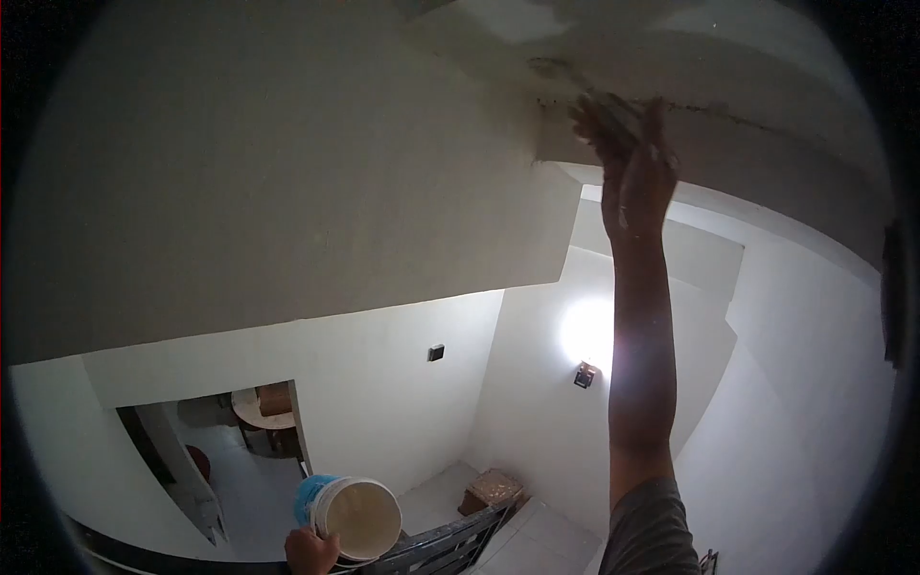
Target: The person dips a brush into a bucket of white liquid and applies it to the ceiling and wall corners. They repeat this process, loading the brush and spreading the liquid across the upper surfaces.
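Shaded ceiling above pale walls and a dark railing. By the railing, a bucket, the left hand's grip clamped on its rim. The right hand's grip is closed around a blurred tool near the ceiling; light strokes, bucket steady, would suit.

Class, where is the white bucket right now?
In the head view, the bucket is low, left of centre, in the left hand, in front of the dark railing.
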Motion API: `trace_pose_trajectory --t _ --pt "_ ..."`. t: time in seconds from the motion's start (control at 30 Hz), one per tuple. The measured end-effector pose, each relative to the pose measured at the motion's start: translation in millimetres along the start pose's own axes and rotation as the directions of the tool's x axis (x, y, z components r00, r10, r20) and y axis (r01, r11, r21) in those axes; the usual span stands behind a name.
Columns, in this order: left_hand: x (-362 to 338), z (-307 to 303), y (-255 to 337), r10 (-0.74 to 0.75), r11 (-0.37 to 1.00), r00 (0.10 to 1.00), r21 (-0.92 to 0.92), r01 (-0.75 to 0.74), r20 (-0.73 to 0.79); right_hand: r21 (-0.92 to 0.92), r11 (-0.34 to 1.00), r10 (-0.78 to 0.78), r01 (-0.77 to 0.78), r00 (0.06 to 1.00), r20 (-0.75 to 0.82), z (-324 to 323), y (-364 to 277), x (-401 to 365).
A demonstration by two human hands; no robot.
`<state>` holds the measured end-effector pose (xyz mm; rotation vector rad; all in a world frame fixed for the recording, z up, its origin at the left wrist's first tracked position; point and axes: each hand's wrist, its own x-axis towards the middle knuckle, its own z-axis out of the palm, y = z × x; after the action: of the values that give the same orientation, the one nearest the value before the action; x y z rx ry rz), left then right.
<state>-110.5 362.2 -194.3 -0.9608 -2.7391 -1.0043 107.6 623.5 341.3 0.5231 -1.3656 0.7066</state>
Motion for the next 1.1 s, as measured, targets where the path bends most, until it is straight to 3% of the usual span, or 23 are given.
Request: trace_pose_trajectory --t 0.13,0.2,0.27,0.3,0.37,0.4,0.47,0.6,0.67,0.73,0.77,0.87,0.93,1.0,1.07,1.1 --pt "-1 7 -5 0.079 0.997 0.995 0.017 -0.078 -0.068 0.036 0.995 -0.091 0.097 0.986 -0.142 1 -17 -27" --pt "0 3 -3 0.077 0.997 0.993 0.013 -0.076 -0.088 -0.08 0.992 -0.109 0.097 0.981 -0.158 -5 -14 -37" --pt "5 -9 4 -0.035 0.999 0.988 0.047 0.028 0.152 -0.1 0.992 -0.09 0.073 0.981 -0.174 -7 0 -41" --pt "5 -3 2 -0.034 0.998 0.988 0.048 0.027 0.153 -0.13 0.991 -0.035 0.017 0.99 -0.137 -9 6 -42" --pt "6 11 -3 -0.119 0.993 0.992 -0.016 0.119 -0.033 -0.119 0.992 0.034 -0.046 0.994 -0.106 -7 16 -40" --pt "4 7 0 -0.12 0.993 0.992 -0.016 0.12 -0.033 -0.118 0.992 0.034 -0.047 0.994 -0.106 -6 20 -37" --pt "-2 -4 6 0.098 0.995 0.989 0.009 -0.098 -0.108 -0.084 0.996 0.012 -0.015 0.999 -0.036 -3 26 -31" --pt "4 2 4 0.061 0.998 0.996 -0.027 -0.063 -0.058 -0.083 0.994 -0.073 0.071 0.997 -0.027 15 12 -20" --pt "8 15 -1 -0.105 0.994 0.99 -0.006 0.105 -0.093 -0.079 0.9 -0.434 0.428 0.897 -0.082 10 2 -13" --pt "6 5 6 -0.129 0.991 0.99 -0.039 0.127 -0.053 -0.328 0.77 -0.603 0.547 0.793 -0.093 10 -12 -30" --pt "6 2 9 -0.144 0.987 0.989 -0.074 0.143 -0.013 -0.092 0.832 -0.552 0.547 0.797 -0.245 18 -16 -39" --pt "9 4 7 -0.223 0.975 0.974 0.018 0.222 0.042 -0.122 0.855 -0.518 0.504 0.82 -0.245 20 2 -59" --pt "5 2 11 -0.221 0.975 0.975 0.0 0.221 0.0 -0.06 0.877 -0.48 0.477 0.864 -0.151 28 25 -62" --pt "4 5 7 -0.219 0.976 0.975 -0.02 0.218 -0.045 -0.078 0.956 -0.287 0.282 0.956 -0.066 39 33 -60" --pt "2 13 -5 0.075 0.997 0.987 0.026 -0.072 -0.145 -0.121 0.969 -0.224 0.215 0.972 -0.067 42 36 -47" --pt "2 10 -3 0.074 0.997 0.986 0.026 -0.071 -0.147 -0.164 0.976 -0.156 0.143 0.985 -0.072 43 38 -40"
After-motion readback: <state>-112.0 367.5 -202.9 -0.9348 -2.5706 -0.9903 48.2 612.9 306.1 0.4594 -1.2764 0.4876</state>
